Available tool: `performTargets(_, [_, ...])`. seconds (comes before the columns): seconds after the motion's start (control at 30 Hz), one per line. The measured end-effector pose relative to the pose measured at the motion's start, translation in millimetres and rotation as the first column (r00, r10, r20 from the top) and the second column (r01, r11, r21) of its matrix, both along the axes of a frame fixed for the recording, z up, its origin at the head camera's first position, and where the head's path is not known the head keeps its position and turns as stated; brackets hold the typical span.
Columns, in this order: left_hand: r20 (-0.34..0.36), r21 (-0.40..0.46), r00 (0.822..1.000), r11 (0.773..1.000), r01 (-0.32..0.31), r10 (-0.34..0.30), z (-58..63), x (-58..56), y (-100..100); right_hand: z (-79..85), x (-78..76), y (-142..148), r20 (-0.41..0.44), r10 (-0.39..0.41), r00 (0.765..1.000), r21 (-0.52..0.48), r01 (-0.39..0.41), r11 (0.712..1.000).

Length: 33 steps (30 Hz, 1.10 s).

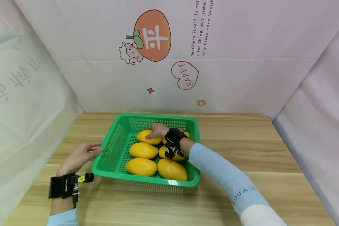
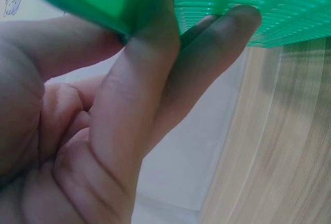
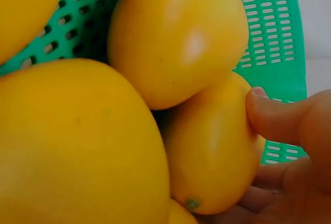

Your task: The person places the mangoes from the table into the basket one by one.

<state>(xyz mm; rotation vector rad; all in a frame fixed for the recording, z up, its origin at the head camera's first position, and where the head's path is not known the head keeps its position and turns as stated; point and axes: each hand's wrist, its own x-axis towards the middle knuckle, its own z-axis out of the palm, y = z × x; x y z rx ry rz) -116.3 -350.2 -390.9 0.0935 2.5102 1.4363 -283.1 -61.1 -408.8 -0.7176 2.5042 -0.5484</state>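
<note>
A green plastic basket [image 1: 101, 174] with slotted walls stands on the table and contains several yellow mangoes. My left hand [image 1: 80, 157] pinches its left rim; in the left wrist view, the fingers [image 2: 134, 74] lie against the outer wall, under the rim. Inside the basket, towards the back, my right hand [image 1: 159, 130] grips a mango [image 1: 147, 138]. Its thumb [image 3: 279, 118] presses one side of that mango [image 3: 212, 151], while the other fingers curl round behind, partly hidden. Two mangoes [image 1: 143, 150] [image 1: 141, 166] lie in front of it; more sit to the right, partly covered by my wrist.
The wood-grain table [image 1: 237, 144] extends to both sides of the basket and in front of it. A white printed cloth [image 1: 228, 62] hangs behind, with further cloth at the left and right. Each wrist wears a black strap [image 1: 175, 136] with a small camera.
</note>
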Motion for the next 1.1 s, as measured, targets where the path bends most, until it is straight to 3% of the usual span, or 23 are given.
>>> performTargets(0.17, [0.004, 0.025, 1.000, 0.999, 0.022, -0.023, -1.8, -6.6, 3.3, 13.1, 8.7, 4.1, -0.026, 0.067, 0.997, 0.117, -0.063, 0.991])
performTargets(0.43, [-0.020, 0.002, 0.998, 0.998, 0.059, -0.059, -1.1, -13.2, -0.5, 40.2, 11.7, 22.6, -0.039, 0.061, 0.997, 0.086, -0.058, 0.995])
performTargets(0.7, [-0.046, -0.066, 0.999, 0.998, 0.022, -0.025, 3.0, -8.7, -10.5, 51.8, -3.4, 46.1, -0.002, 0.012, 1.000, -0.086, -0.012, 0.996])
performTargets(0.77, [-0.053, -0.069, 0.999, 0.998, 0.008, -0.011, 3.2, -8.7, -11.0, 29.5, -25.9, 55.4, -0.037, 0.031, 0.999, -0.216, -0.038, 0.976])
performTargets(0.87, [-0.064, -0.079, 0.998, 0.997, -0.024, 0.019, 2.2, -8.7, -10.3, 27.0, -35.6, 69.1, -0.064, 0.025, 0.998, -0.286, -0.043, 0.957])
performTargets(0.93, [-0.066, -0.083, 0.997, 0.996, -0.041, 0.035, 0.6, -8.0, -9.6, 35.7, -30.9, 78.6, -0.083, 0.005, 0.997, -0.320, -0.032, 0.947])
performTargets(1.0, [-0.071, -0.090, 0.996, 0.994, -0.055, 0.049, -1.2, -6.2, -9.2, 79.9, 5.4, 89.0, -0.053, -0.048, 0.997, -0.302, 0.030, 0.953])
performTargets(1.1, [-0.070, -0.114, 0.995, 0.990, -0.079, 0.072, 0.7, -1.5, -10.3, 95.7, 21.1, 110.2, -0.116, -0.072, 0.991, -0.357, 0.026, 0.934])
